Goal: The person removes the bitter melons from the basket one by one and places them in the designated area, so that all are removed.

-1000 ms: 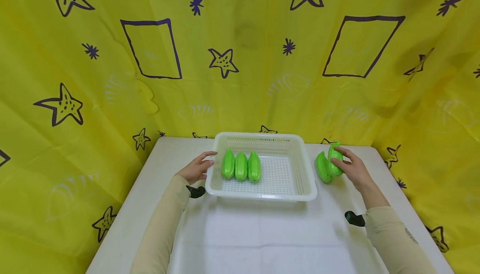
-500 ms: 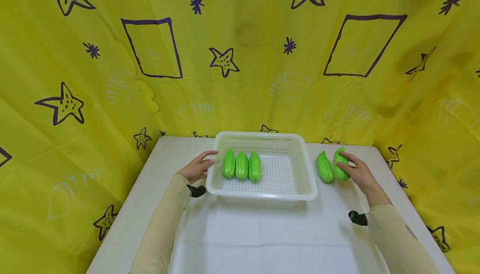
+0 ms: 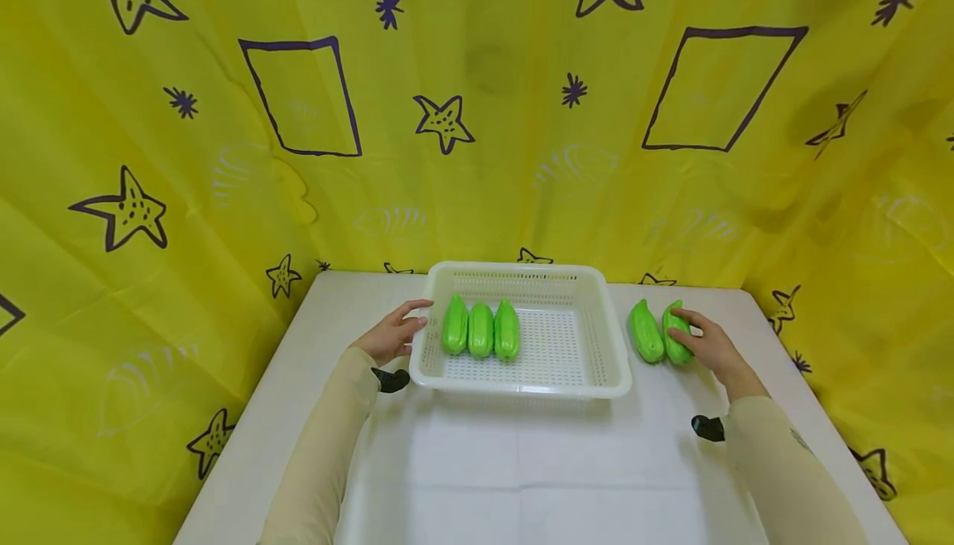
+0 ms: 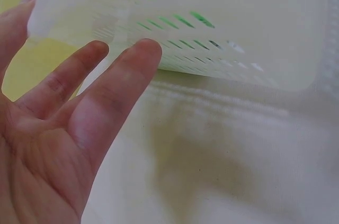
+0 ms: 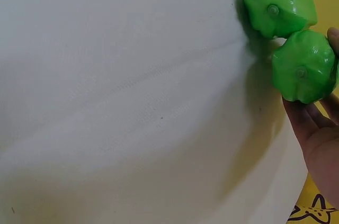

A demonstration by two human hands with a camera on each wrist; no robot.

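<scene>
The right hand [image 3: 712,348] reaches in from the near edge, its grip closed around the outer gourd [image 5: 300,57] from the right. This gourd lies near the worktop's [image 3: 522,454] far right corner, long axis running far to near, just beside the inner gourd [image 3: 645,333]. The left hand [image 3: 387,336], fingers spread, meets the basket's [image 3: 514,388] left wall.
</scene>
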